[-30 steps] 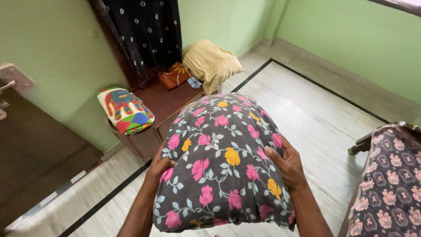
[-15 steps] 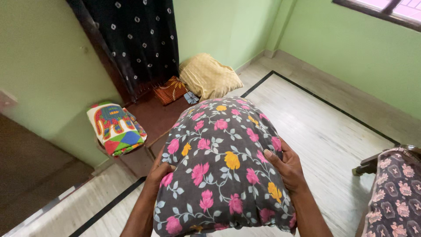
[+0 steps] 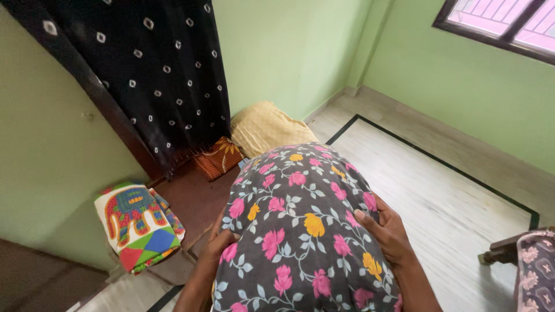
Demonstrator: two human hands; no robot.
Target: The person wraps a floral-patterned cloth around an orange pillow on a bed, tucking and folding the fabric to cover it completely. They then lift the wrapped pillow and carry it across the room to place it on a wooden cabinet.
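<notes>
Between my hands, a dark floral pillow (image 3: pixel 300 231) sits gripped from both sides: my left hand (image 3: pixel 222 245) clasps its left flank, my right hand (image 3: pixel 390 231) presses its right. Since a second ago my view has risen; beyond the pillow, the yellow pillow (image 3: pixel 266 127) and black dotted curtain (image 3: pixel 150 75) look nearer, while the folded elephant-print cloth (image 3: pixel 139 222) has slid lower left.

Bright daylight from window (image 3: pixel 503 26), soft shadows, slight blur
</notes>
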